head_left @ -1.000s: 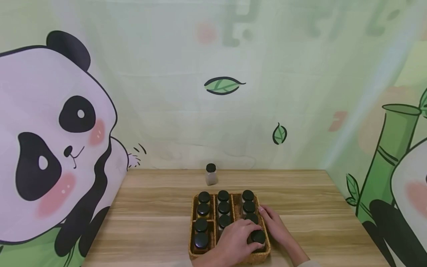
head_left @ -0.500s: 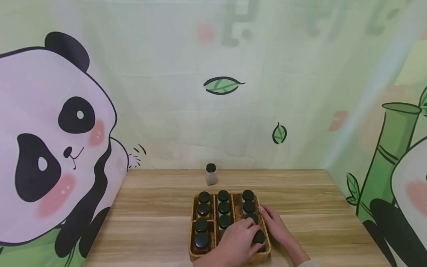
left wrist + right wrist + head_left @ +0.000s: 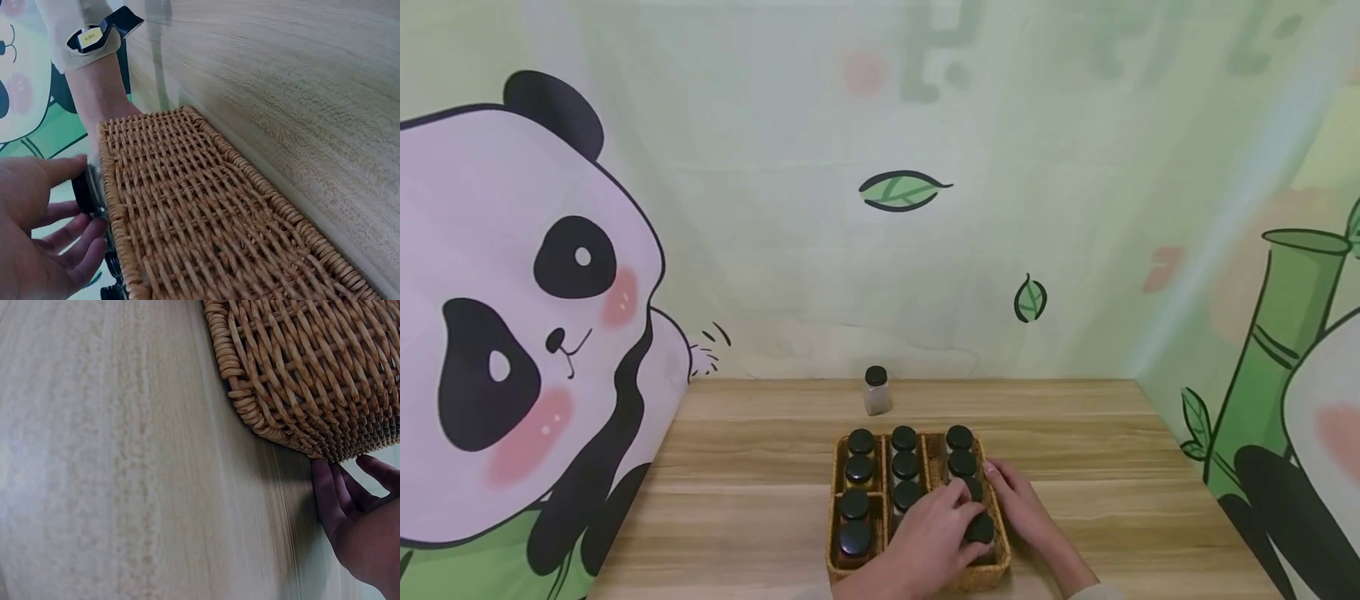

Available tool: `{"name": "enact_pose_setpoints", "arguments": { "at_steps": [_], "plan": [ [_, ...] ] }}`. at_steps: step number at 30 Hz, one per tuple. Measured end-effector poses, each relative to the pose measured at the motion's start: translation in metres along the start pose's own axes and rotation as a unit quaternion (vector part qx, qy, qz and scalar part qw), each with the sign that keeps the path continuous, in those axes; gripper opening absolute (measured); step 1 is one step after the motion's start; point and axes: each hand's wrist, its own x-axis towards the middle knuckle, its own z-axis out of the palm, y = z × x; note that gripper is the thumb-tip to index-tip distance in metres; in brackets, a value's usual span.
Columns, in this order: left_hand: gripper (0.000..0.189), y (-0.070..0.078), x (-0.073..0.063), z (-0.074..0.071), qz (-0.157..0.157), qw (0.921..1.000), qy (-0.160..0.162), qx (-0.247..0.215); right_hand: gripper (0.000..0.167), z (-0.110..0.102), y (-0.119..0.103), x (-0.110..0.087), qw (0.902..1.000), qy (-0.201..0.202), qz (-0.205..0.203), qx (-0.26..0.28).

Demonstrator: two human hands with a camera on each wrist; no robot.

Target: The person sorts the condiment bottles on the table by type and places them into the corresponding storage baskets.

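A woven wicker basket (image 3: 992,578) with dividers stands on the wooden table, holding several jars with black lids. My left hand (image 3: 925,533) reaches over its front right part and pinches a black-lidded jar (image 3: 981,527) between thumb and fingers. In the left wrist view that hand (image 3: 37,219) has its thumb on one side of the black lid (image 3: 86,194) and fingertips on the other, just above the rim. The jar's body is hidden in the basket. Along the basket's right wall lies my right hand (image 3: 1018,504). Its extended fingers (image 3: 325,487) touch the wicker in the right wrist view.
One clear jar (image 3: 876,392) with a black lid and pale contents stands alone behind the basket. A printed panda backdrop (image 3: 790,250) rises from the back edge of the wooden table (image 3: 745,500).
The left fingers have shifted slightly around the lid, and the jar's lid now leans a little compared with one second ago. The right hand and the basket have kept their places.
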Motion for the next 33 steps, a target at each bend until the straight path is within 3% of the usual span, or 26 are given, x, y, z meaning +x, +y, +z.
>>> {"name": "enact_pose_setpoints", "arguments": {
  "at_steps": [5, 9, 14, 17, 24, 33],
  "plan": [
    [0.045, -0.007, 0.001, -0.012, -0.018, 0.9988, -0.015, -0.043, 0.057, -0.001, -0.002, -0.001, 1.0000, -0.003, -0.007, -0.003],
    [0.046, -0.019, 0.004, -0.036, -0.051, 0.9951, -0.020, -0.082, 0.055, -0.001, -0.002, 0.000, 0.9999, 0.000, -0.017, -0.003],
    [0.050, -0.045, 0.008, -0.074, -0.115, 0.9864, -0.006, -0.118, 0.055, 0.000, -0.002, -0.001, 0.9999, 0.005, -0.015, -0.002],
    [0.055, -0.065, 0.010, -0.087, -0.140, 0.9799, 0.020, -0.140, 0.058, -0.001, -0.002, -0.002, 0.9998, 0.003, -0.015, -0.008],
    [0.063, -0.110, 0.020, -0.093, -0.161, 0.9629, 0.099, -0.193, 0.059, -0.002, 0.000, 0.000, 1.0000, 0.003, -0.006, -0.002],
    [0.079, -0.161, 0.026, -0.075, -0.218, 0.9316, 0.182, -0.227, 0.060, 0.000, 0.000, -0.001, 1.0000, 0.004, -0.006, 0.000]
  ]
}}
